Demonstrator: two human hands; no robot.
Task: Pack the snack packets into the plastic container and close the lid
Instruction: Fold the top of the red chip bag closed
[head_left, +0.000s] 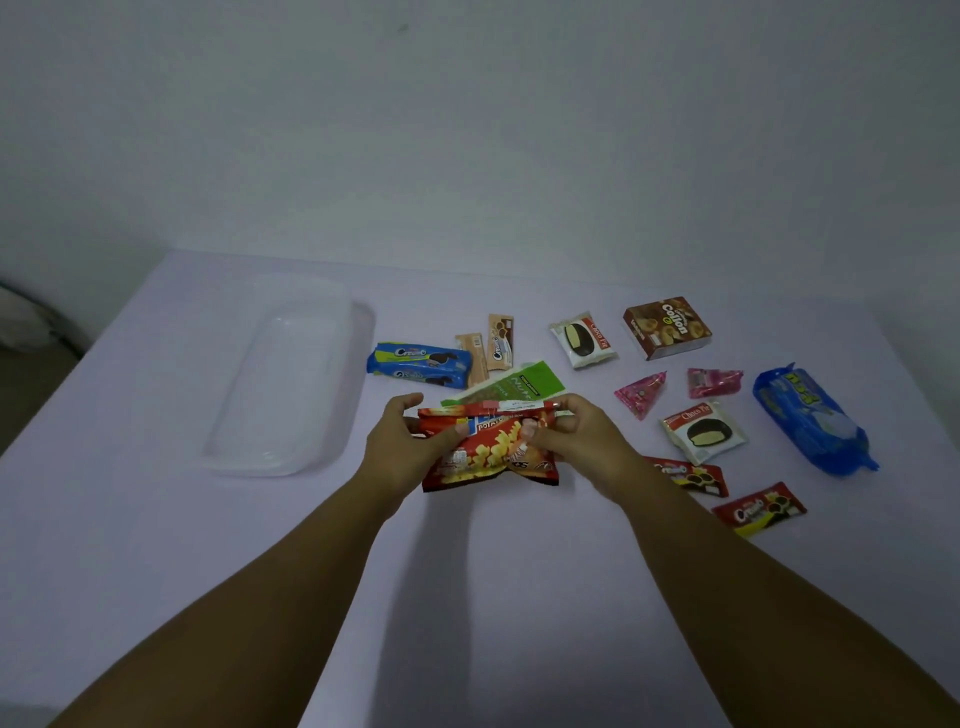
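Observation:
A red snack bag (485, 452) is held above the table between both hands. My left hand (400, 447) grips its left side with the thumb on the front. My right hand (582, 441) pinches its right upper part. The clear plastic container (291, 384), with its lid on, lies on the table to the left of the hands. A green nut packet (511, 387) lies just behind the red bag. Other snack packets are spread over the table to the right.
On the white table (156, 545) lie a blue cookie pack (421, 364), two brown sachets (488, 348), two Choco Pie packs (584, 340), a brown Collon box (667, 327), two pink packets (641, 392), a big blue bag (810, 421) and two red cookie packs (758, 509).

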